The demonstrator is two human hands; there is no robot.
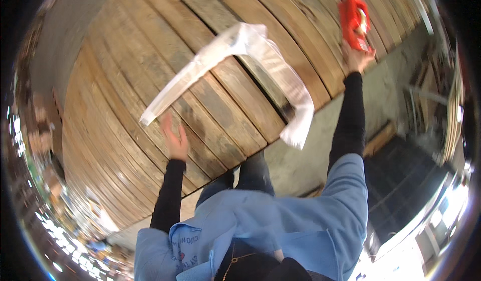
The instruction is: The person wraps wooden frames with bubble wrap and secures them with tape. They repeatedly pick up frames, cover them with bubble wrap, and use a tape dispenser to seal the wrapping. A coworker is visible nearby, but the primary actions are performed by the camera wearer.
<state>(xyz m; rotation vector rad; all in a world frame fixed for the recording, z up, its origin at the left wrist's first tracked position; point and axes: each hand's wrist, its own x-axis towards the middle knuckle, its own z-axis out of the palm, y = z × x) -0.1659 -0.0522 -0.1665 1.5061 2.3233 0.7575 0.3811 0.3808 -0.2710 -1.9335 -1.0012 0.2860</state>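
Red plastic caught our eyes first: we noted a red tool (346,20), pale at its middle, over the upper right of the table (112,93). We saw the right hand (358,56) closed about its near end, the arm stretched far forward; both were somewhat blurred. We placed the white wrapped piece (244,39) on the boards between the two hands, bent like a boomerang, its corner pointing away from the wearer. Its left arm ran down to a narrow tip; its broader right arm reached past the table's near edge. We found the left hand (175,139) just beside that narrow tip, fingers loosely spread, holding nothing that we could see. We could not tell whether its fingertips met the boards. We recorded weathered planks with dark gaps, running slantwise beneath everything. Nearest us were a light blue shirt (260,211), black sleeves (349,115) and dark trousers (254,173). Off to the right, past the table, we marked a dark panel (406,180) low down, with timber around it.
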